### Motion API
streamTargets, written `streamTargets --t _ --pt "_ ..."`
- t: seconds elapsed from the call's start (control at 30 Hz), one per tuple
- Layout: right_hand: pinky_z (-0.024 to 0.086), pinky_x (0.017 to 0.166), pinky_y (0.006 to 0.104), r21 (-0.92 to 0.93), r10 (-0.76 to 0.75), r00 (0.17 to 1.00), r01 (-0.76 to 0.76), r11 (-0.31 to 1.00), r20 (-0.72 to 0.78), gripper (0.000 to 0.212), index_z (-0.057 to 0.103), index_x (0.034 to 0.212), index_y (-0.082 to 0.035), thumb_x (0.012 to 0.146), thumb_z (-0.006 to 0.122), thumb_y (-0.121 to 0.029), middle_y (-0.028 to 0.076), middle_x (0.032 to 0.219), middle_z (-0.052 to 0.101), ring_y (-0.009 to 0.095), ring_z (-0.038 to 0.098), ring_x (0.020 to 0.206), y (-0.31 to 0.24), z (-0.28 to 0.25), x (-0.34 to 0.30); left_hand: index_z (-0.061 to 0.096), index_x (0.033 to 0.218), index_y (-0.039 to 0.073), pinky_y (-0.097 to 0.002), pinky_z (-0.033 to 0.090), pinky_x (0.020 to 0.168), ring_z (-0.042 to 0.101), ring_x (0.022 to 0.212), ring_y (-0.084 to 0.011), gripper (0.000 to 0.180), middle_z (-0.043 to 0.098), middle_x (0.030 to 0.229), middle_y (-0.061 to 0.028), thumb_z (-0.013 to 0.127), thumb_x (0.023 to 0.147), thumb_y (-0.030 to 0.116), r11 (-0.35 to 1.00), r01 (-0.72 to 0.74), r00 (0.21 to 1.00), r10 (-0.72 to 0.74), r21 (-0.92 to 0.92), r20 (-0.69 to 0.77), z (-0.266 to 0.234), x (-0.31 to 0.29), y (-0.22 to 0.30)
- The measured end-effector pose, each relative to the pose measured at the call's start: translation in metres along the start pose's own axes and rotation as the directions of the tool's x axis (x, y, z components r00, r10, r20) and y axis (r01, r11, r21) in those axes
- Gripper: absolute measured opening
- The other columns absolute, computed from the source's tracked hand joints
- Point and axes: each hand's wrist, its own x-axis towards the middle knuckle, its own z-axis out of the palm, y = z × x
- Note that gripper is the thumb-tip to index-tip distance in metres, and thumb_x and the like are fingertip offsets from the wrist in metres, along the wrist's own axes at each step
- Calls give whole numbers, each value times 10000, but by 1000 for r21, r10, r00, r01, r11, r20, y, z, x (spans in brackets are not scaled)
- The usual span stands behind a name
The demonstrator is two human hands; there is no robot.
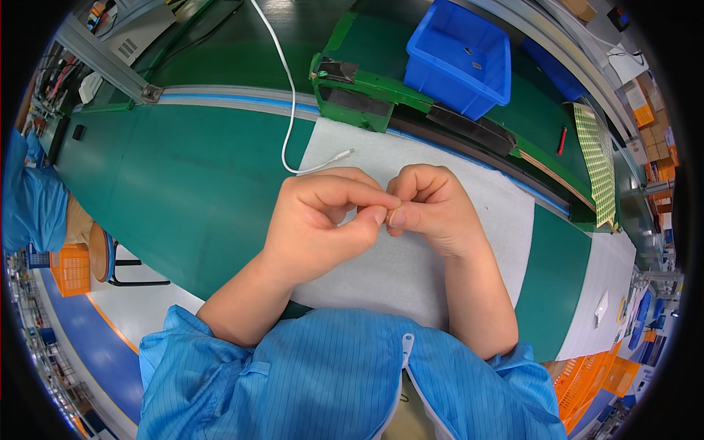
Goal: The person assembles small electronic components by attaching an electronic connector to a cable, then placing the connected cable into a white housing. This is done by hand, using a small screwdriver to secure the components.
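Over a sheet of white foam on the green worktop, my two hands meet at the fingertips. My left hand is closed, thumb and forefinger pinched together. Pressed against it, my right hand also pinches with thumb and forefinger. Whatever sits between the fingertips is too small and too covered to make out. Just beyond my left hand lies a white cable, its plug end resting on the foam.
A blue bin with a few small pieces inside stands on the green raised ledge ahead. Right of it lie a red pen and a yellow-green sticker sheet. At far left are a person in blue and a stool.
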Motion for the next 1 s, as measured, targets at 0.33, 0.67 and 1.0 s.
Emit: streamTargets --t 0.33,0.67,1.0 --pt "435 496 190 -4 -10 1000 10 1000 -19 158 557 656 -32 708 703 -60 56 610 591 87 548 546 0 1 0 629 849 -36 -248 457 665 589 746 -151 155 616 801 -107 541 738 -100 999 -16 1000 16 -40 3 0 1 -1" --pt "433 500 188 21 -17 1000 17 1000 -26 151 557 664 -38 720 694 -67 54 612 593 85 546 546 1 2 0 638 860 -30 -247 456 653 591 735 -153 164 613 801 -103 543 745 -96 998 -37 999 37 -54 -4 2 1 -4" --pt "426 502 189 24 -32 999 32 999 -30 156 551 668 -41 727 693 -72 50 608 589 85 543 551 2 2 0 637 882 -23 -256 466 654 593 729 -158 198 607 808 -101 532 740 -111 998 -63 998 63 16 7 0 2 -6"
